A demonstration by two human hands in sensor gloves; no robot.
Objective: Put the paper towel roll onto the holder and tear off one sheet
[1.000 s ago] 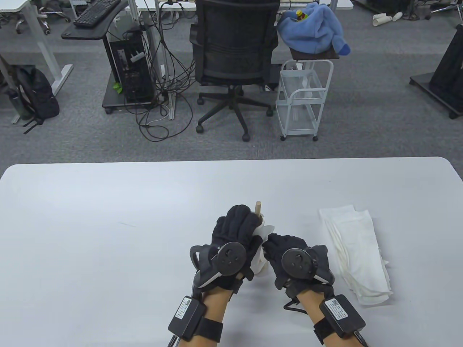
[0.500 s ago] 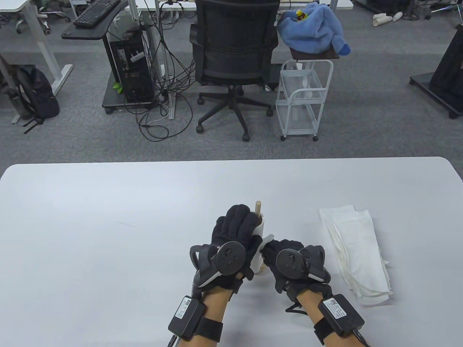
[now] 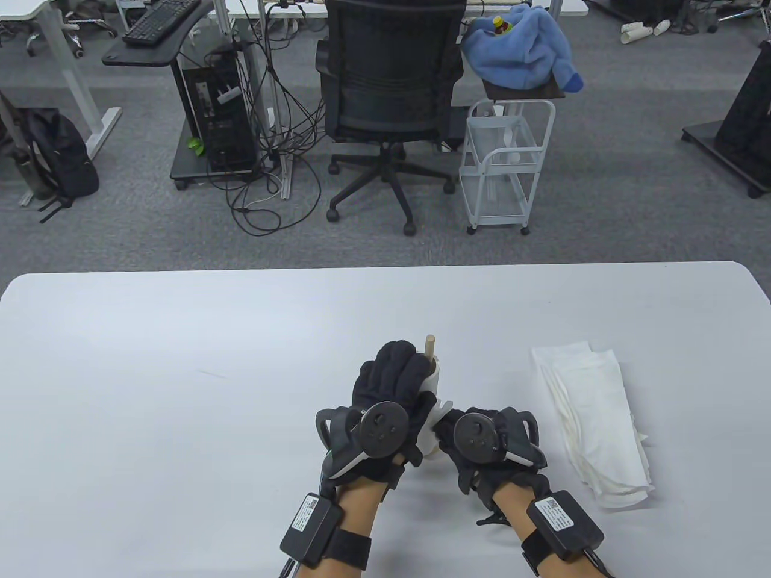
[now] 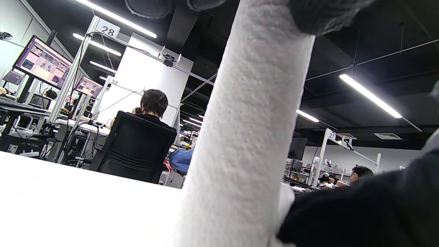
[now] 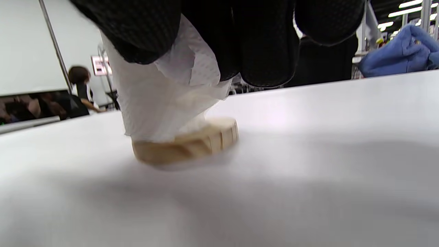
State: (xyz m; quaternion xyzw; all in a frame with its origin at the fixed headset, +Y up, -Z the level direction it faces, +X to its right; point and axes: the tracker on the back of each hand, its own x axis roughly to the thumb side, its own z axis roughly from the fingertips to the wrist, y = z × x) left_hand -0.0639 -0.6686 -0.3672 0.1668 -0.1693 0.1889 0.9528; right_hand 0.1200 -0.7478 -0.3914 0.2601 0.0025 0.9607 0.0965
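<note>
Paper towel roll (image 3: 435,385) upright on holder (image 5: 187,144), axis vertical, desk (image 3: 181,391) centre. Left grip (image 3: 391,397) wraps roll; right grip (image 3: 476,433) pinches loose sheet. Office chair (image 3: 391,78) at 12 o'clock.

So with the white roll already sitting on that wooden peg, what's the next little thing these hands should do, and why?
Probably pull the loose sheet away with the right hand, which already pinches the white paper sheet, while the left hand grips the white paper towel roll steady on the round wooden holder. Nothing looks torn off yet.
</note>
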